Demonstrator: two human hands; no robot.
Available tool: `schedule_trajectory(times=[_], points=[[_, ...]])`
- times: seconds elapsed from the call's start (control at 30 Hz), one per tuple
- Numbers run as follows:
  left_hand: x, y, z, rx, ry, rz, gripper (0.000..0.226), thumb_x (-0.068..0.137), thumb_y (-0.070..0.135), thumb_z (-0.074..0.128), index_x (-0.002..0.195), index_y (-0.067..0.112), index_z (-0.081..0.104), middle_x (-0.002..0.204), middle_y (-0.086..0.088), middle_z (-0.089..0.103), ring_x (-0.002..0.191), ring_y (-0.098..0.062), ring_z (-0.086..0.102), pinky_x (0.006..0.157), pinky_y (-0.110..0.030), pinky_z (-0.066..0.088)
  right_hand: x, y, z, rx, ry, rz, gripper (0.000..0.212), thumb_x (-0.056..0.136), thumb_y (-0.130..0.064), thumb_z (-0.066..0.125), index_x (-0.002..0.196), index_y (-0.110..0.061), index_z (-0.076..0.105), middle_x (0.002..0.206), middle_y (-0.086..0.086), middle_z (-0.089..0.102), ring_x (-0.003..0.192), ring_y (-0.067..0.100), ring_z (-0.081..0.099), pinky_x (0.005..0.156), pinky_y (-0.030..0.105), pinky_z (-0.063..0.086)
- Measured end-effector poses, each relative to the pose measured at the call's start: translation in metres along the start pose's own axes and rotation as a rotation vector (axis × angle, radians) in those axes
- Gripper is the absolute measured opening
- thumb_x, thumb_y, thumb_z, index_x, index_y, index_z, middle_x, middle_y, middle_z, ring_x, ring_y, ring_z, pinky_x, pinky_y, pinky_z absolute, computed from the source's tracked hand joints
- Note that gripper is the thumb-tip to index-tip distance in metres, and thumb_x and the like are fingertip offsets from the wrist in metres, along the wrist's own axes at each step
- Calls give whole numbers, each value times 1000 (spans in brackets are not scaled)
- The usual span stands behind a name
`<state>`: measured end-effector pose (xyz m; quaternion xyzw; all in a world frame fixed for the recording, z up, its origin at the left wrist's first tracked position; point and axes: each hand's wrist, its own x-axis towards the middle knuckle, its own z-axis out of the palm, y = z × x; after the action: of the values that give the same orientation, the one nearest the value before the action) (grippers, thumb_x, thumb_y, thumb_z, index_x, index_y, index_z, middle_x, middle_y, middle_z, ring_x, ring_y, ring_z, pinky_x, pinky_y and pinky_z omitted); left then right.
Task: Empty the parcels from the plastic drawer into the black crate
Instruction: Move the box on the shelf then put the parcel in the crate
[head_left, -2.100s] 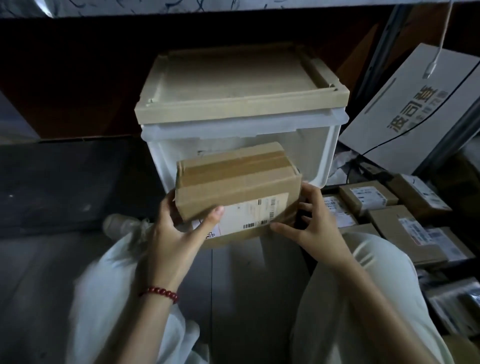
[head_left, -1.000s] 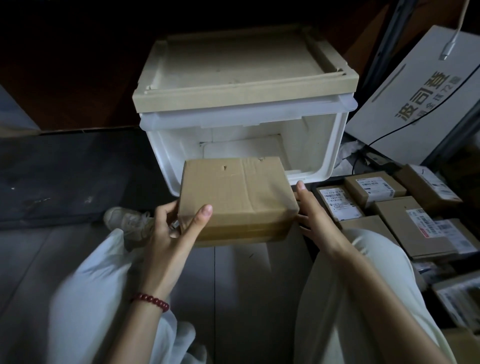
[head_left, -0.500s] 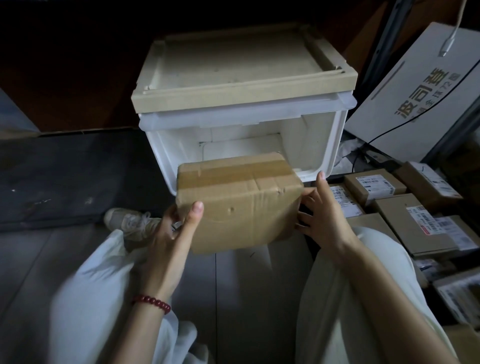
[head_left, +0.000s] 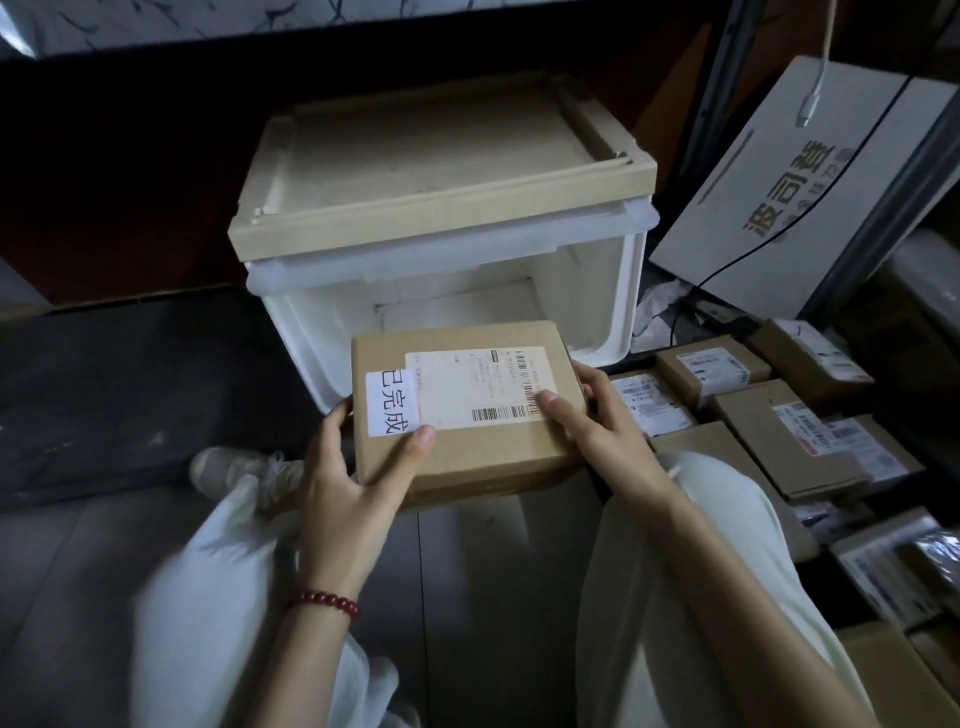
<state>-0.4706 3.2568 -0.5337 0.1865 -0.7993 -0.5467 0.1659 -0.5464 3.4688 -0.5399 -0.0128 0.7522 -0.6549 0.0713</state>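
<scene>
Left hand (head_left: 343, 483) and right hand (head_left: 597, 421) grip the brown cardboard parcel (head_left: 483, 452) by its sides, just before the open white plastic drawer (head_left: 608, 291). What shows of the drawer looks empty. This parcel must yet join the labelled boxes (head_left: 779, 431) at right, presumably in the black crate, which is too dark to make out.

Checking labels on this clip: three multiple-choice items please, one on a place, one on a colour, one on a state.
1. Where is the held parcel?
A) on the beige top
B) in front of the plastic drawer, at its opening
C) among the parcels at right

2. What colour is the bracelet on the left wrist?
A) red
B) blue
C) green

3. Which way does the parcel's shipping label face?
A) down
B) away, toward the drawer
C) up, toward the camera

Answers: B, the left hand and right hand hold it before the opening; A, red beads show; C, its barcodes are visible on top.
</scene>
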Motion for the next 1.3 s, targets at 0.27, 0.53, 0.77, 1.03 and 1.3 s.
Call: schedule_trajectory(times=[0.27, 0.53, 0.77, 1.03, 1.3], points=[[2, 62, 52, -39, -70, 215, 73, 59, 63, 72, 124, 38, 50, 117, 21, 60, 99, 9, 57, 72, -9, 43, -15, -31, -68, 168, 189, -170, 48, 90, -30, 63, 134, -38, 44, 125, -11, 56, 112, 3, 57, 87, 23, 48], [-21, 138, 173, -60, -395, 343, 63, 70, 45, 80, 123, 37, 46, 103, 28, 59, 91, 10, 55, 68, -3, 39, -58, -22, -194, 198, 576, -206, 54, 84, -34, 71, 131, -35, 43, 128, -15, 55, 117, 5, 56, 88, 24, 51], [-71, 151, 282, 4, -793, 338, 68, 71, 43, 80, 121, 34, 36, 116, 8, 59, 100, -13, 59, 82, -30, 51, -127, 27, -272, 160, 915, 0, 64, 79, -45, 73, 129, -44, 32, 131, -16, 46, 119, 14, 52, 94, 48, 52], [-132, 128, 359, 187, -1082, 466, 82, 67, 57, 76, 137, 35, 40, 126, 7, 42, 117, -14, 46, 96, -27, 41, -202, 94, -293, 43, 1235, 267, 89, 75, -54, 73, 146, -45, 21, 152, -2, 32, 130, 21, 43, 107, 49, 40], [-156, 93, 387, 163, -1239, 493, 62, 80, 50, 69, 135, 44, 41, 134, 13, 52, 121, -8, 48, 91, -21, 36, -226, 124, -279, -49, 1388, 400, 81, 77, -54, 72, 144, -32, 32, 145, 0, 40, 126, 21, 48, 103, 49, 43]])
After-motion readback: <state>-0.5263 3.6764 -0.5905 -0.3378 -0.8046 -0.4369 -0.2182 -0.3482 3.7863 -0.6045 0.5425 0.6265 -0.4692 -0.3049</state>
